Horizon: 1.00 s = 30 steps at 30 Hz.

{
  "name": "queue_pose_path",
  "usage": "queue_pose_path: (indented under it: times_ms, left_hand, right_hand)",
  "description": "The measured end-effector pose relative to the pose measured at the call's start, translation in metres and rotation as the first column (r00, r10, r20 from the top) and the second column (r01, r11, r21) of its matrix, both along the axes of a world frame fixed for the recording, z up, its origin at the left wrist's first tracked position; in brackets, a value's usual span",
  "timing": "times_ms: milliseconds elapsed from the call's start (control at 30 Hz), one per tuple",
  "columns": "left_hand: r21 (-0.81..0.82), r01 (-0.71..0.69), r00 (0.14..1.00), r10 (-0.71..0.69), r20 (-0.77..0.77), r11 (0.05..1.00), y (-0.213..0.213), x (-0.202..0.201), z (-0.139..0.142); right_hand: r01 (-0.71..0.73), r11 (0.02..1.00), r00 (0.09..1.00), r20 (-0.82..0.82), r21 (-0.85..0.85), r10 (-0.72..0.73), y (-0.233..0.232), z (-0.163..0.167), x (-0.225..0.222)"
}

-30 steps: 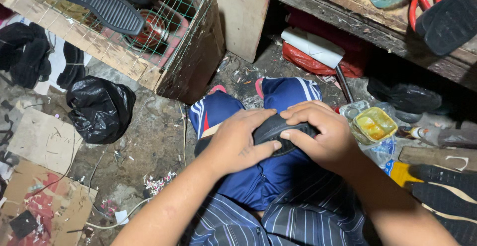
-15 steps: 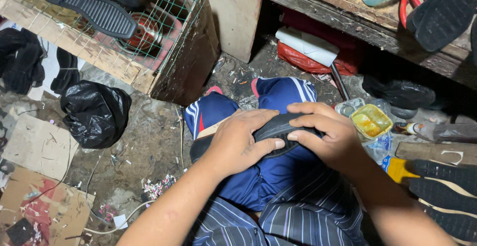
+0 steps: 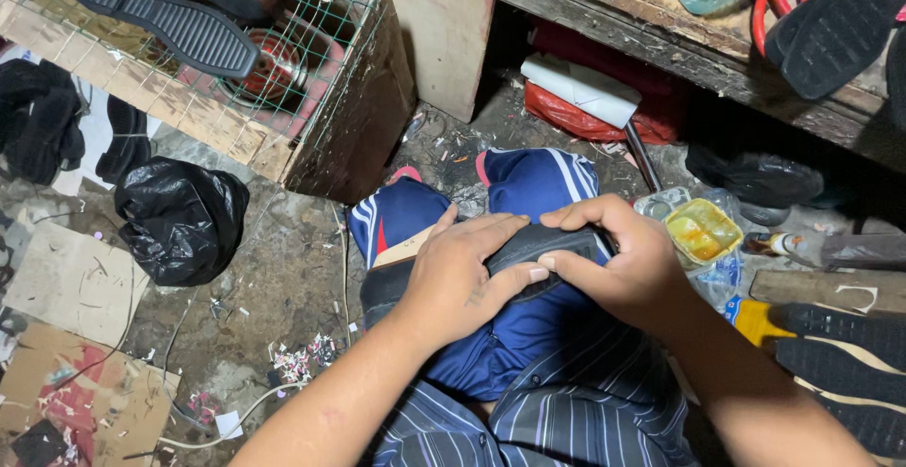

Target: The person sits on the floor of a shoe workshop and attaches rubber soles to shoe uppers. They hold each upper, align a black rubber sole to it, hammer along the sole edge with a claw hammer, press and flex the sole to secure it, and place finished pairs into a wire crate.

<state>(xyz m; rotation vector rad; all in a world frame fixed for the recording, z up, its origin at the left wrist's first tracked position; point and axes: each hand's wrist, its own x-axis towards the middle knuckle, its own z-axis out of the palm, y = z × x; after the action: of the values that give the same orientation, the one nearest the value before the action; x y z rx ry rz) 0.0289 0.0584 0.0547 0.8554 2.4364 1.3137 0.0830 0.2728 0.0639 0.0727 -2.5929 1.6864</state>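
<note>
On the lap of a seated person in blue track trousers [image 3: 528,335] and a striped shirt [image 3: 528,420], a dark shoe part [image 3: 545,248] is pressed between both hands. It is clasped from the near side by the left hand [image 3: 462,274], whose thumb is laid along its lower edge, while the right hand [image 3: 628,259] is curled over its far end, fingers closed around it. The piece is held flat across the thighs, just above the knees; whether it is a sole or an upper cannot be told, as most of it is covered. Judging by the grip, the pressing or shaping of the piece is under way and not finished, since neither hand is lifted from it and no tool is held. Just beside the right hand, a small yellow tub [image 3: 702,231] with orange residue is seen on the floor, and black soles [image 3: 830,363] are stacked near the right forearm. Further out, the littered concrete floor [image 3: 264,288] is strewn with scraps, cardboard [image 3: 75,283] and a black plastic bag [image 3: 179,217]. Beyond the knees, a wire-fronted wooden crate [image 3: 311,99] is topped by another black sole [image 3: 160,19], and a rough wooden shelf [image 3: 661,42] is loaded with more footwear.
</note>
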Motion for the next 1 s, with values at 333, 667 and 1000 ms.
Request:
queue_pose_path:
  times_ms: [333,667,1000]
  left_hand:
    - [0.008,-0.009,1.0,0.009,-0.02,1.0,-0.001,0.0,-0.004]
    - [0.024,-0.039,0.996,0.041,-0.082,0.999,0.001,0.004,-0.001]
    - [0.07,-0.093,0.99,0.099,-0.099,0.993,0.005,0.011,0.003]
  right_hand:
    - [-0.039,0.989,0.992,-0.117,0.14,0.056,0.015,-0.011,0.008]
    - [-0.029,0.983,0.986,-0.154,0.18,0.057,0.012,-0.012,0.007]
    - [0.046,0.965,0.999,0.039,-0.259,-0.037,0.018,-0.029,0.013]
